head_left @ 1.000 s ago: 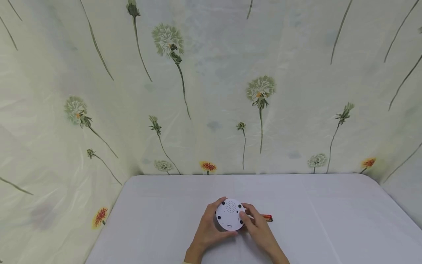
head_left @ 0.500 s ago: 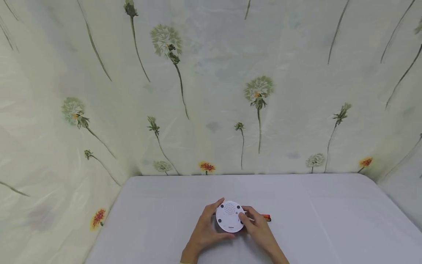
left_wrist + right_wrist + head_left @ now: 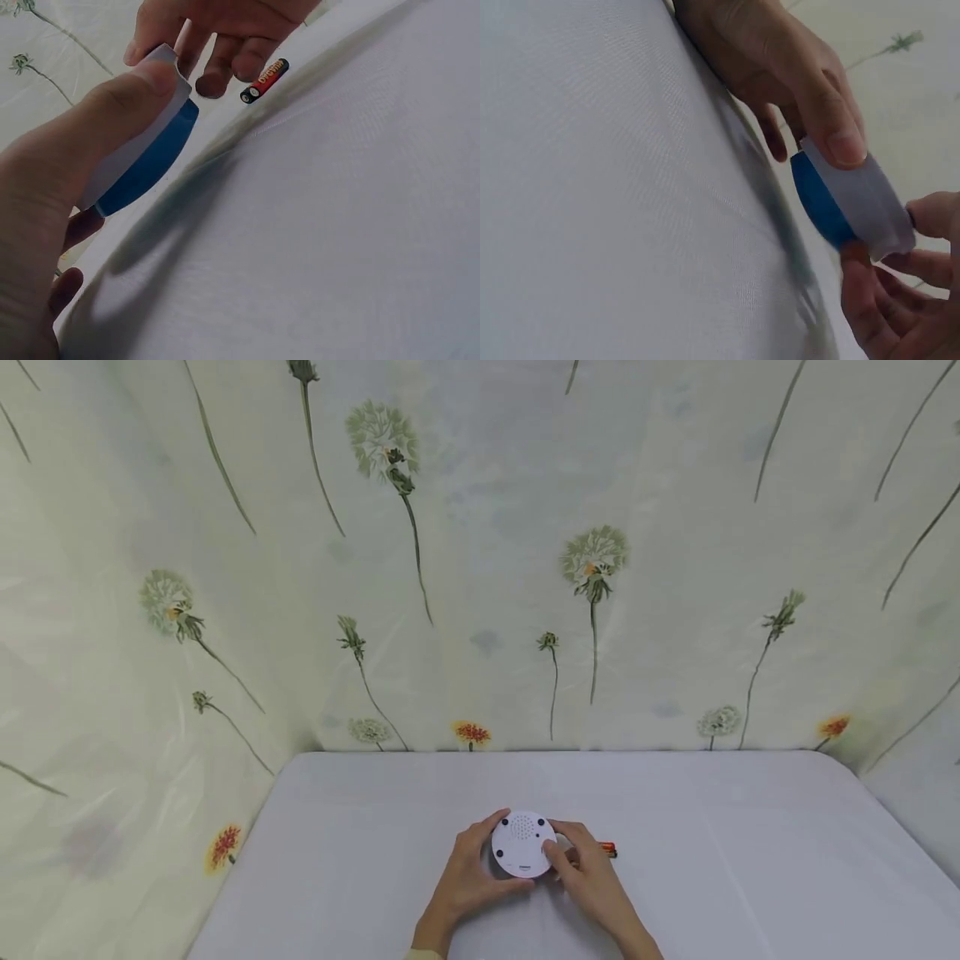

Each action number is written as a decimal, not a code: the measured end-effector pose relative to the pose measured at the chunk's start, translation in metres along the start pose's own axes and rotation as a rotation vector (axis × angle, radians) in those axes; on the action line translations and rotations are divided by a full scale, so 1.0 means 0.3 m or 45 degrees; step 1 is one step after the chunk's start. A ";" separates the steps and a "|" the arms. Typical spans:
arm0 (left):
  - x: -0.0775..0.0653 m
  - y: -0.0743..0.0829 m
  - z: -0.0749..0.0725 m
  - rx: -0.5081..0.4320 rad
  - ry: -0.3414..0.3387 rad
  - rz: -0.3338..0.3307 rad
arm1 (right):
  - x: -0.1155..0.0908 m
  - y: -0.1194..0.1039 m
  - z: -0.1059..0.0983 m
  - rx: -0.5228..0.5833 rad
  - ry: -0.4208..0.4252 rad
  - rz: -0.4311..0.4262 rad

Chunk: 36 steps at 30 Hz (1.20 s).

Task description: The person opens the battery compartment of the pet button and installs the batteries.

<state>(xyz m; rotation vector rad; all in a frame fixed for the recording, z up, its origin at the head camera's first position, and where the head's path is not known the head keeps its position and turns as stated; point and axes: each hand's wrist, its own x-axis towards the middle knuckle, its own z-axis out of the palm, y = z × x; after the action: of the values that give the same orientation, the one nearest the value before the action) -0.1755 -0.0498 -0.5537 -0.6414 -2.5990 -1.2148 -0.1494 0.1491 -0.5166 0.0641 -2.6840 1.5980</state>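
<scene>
A round device (image 3: 522, 853) with a white back is held up over the table, that back facing the head camera. The back carries a patch of small holes and black round feet. Its other side is blue, as the left wrist view shows of the device (image 3: 142, 161). My left hand (image 3: 467, 872) grips it around the left side, thumb along the near edge. With my right hand (image 3: 592, 877), I hold the right edge, thumb pressed on the white back and fingers at the blue side. Red-and-black batteries (image 3: 265, 81) lie on the table beyond my right hand.
The table (image 3: 712, 843) has a white cloth. Behind it and at both sides hangs a pale curtain (image 3: 487, 568) printed with dandelions. In the head view the batteries (image 3: 609, 849) are partly hidden behind my right hand.
My right thumb has shifted slightly on the device's back and now covers the lower right foot. The head view has moved a little. Both hands keep hold of the device.
</scene>
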 end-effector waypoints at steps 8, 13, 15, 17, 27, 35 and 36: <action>0.007 -0.002 0.008 0.093 -0.012 -0.027 | 0.008 -0.011 -0.035 -0.144 0.046 -0.538; 0.027 -0.005 0.007 0.094 0.000 0.011 | 0.021 -0.027 -0.022 -0.266 0.049 -0.760; 0.031 -0.007 0.006 0.085 0.004 0.010 | 0.027 -0.028 -0.013 -0.353 0.065 -0.785; 0.029 -0.010 0.005 0.088 0.004 0.006 | 0.026 -0.028 -0.004 -0.448 0.070 -0.793; 0.011 -0.013 0.001 0.117 -0.012 0.092 | 0.019 -0.067 -0.017 -0.771 -0.008 -0.904; 0.008 -0.003 -0.006 0.086 -0.011 0.091 | 0.042 -0.126 -0.040 -1.064 -0.186 -1.066; 0.006 -0.002 -0.005 0.081 -0.017 0.083 | 0.044 -0.133 -0.041 -1.094 -0.197 -1.077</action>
<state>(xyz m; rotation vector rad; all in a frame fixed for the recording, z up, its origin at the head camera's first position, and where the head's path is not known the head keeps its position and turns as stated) -0.1775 -0.0507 -0.5525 -0.7184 -2.5946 -1.1074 -0.1611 0.1405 -0.4752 1.1220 -2.5891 0.1952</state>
